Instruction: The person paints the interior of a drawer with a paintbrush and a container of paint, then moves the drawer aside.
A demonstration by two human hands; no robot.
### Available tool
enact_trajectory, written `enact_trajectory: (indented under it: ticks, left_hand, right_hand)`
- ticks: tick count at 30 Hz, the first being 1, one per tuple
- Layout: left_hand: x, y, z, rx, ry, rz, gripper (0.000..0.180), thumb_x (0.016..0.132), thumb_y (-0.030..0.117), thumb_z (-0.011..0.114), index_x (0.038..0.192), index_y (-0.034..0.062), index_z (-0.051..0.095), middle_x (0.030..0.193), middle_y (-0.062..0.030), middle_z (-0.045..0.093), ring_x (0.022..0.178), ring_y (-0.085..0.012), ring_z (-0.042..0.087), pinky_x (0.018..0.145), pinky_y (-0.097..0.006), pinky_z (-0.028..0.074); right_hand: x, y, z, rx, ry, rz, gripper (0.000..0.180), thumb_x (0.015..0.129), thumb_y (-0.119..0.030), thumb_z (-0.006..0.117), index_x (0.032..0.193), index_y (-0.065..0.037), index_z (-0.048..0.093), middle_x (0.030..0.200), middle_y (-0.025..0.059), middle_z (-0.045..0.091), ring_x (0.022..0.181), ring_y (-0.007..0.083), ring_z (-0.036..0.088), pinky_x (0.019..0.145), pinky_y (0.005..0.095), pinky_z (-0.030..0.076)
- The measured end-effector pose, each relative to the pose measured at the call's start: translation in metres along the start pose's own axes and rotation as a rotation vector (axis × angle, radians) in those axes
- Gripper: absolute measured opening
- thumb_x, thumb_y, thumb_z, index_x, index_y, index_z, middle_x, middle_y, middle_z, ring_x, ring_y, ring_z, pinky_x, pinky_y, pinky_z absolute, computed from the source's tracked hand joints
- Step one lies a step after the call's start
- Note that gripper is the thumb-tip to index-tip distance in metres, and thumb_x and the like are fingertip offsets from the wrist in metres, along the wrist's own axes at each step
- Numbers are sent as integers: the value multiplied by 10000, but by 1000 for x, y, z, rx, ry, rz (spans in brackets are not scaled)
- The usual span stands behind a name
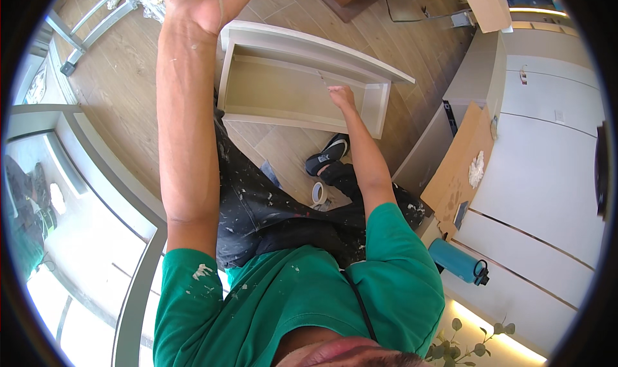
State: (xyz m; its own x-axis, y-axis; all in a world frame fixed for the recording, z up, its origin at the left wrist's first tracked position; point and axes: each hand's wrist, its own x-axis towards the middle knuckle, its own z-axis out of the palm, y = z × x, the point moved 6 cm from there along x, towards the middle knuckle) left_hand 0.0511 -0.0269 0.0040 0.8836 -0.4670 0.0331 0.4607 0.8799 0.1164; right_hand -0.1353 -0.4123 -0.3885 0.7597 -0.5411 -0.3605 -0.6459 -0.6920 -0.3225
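- Left forearm (188, 135) nearest the lens, bare, reaching up-frame past the left end of the drawer (277, 87).
- Left hand (209, 8) at the top edge, fingers mostly cut off. Pale smears on the skin. Can't tell if that grip is wide, narrow or loaded.
- Right hand (342, 97) over the near side of the drawer, toward its right end. Grip looks closed on a thin tool (323, 77), tip pointing up-left over the inside; too small to tell the kind.
- Drawer: pale, long, open side up, ahead of the person's legs. Longer front panel along its far side, sticking out past the right end.
- Floor (129, 96): wood-look planks.
- Black trousers (248, 206) and green shirt (302, 290), both spotted with pale splashes.
- Dark shoe (327, 156) just below the drawer; white tape roll (318, 193) between the legs.
- Right side: brown cardboard (458, 164) with a crumpled white wad (476, 169) on it, teal bottle (458, 262) lying near its lower end.
- Upper left: metal ladder legs (78, 40).
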Motion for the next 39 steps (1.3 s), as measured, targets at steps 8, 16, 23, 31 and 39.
enact_trajectory:
  ticks: [8,16,23,31,39]
  left_hand:
    - [2,-3,0,-18,5,-16,653,1071,506,262,1458,-4,390,1412,-225,491,1262,-364,504,1039,-545,439]
    - [1,-1,1,-6,22,-1,648,1072,499,263,1460,-5,389,1424,-225,484,1280,-363,496,1055,-542,432]
    - [1,1,-1,3,18,17,652,1072,504,267,1460,-5,390,1423,-226,485,1278,-367,497,1057,-543,433]
    - [2,0,-1,-16,-19,-14,644,1072,501,277,1457,-1,397,1419,-226,489,1272,-370,502,1054,-547,435]
    - [2,0,-2,3,0,-2,644,1071,503,277,1453,-1,403,1416,-220,494,1275,-367,499,1054,-547,435]
  right_hand:
    - [-7,-7,16,112,85,-37,283,783,-208,658,1027,-190,799,1043,139,748,1001,329,712,889,382,553]
    - [-19,-44,23,170,33,-165,322,797,-218,633,1076,-173,788,931,179,746,817,274,721,772,349,546]
    - [-26,-75,24,160,-123,-156,344,785,-277,660,1091,-178,782,1022,171,746,957,310,723,876,353,545]
    - [-21,-63,23,165,-87,-115,341,777,-255,658,1085,-196,789,1033,161,751,962,304,719,890,346,543]
    - [-15,-45,21,100,-43,-74,328,777,-253,652,1072,-214,792,1061,162,742,1011,326,702,912,364,539]
